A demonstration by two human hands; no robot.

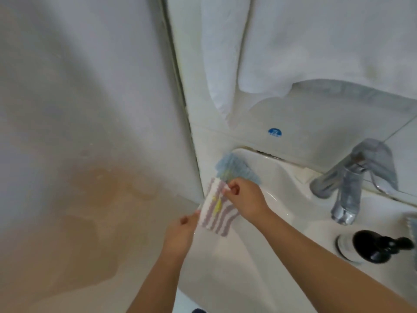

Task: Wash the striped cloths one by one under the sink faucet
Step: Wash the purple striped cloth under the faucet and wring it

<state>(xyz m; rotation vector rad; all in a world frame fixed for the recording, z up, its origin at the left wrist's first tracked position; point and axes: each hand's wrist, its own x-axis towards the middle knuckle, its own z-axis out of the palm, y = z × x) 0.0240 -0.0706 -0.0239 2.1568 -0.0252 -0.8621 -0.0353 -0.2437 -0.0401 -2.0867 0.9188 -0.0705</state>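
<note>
Apparently both hands pinch purple-striped cloth (216,212).

Cloth between my hands (215,210): mauve and white stripes, yellow blot. Cloth on the sink rim (237,170): blue. Faucet (347,184): chrome. Pump bottle (372,249): black. Sink (282,199): white.

Cloth (216,211) held over sink (277,177) left rim, second cloth (234,169) behind it, faucet (345,188) right

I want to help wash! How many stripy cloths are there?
2: a purple striped cloth held by both hands at the sink's left edge, and a blue striped cloth on the rim behind it. Others may be hidden.
</note>
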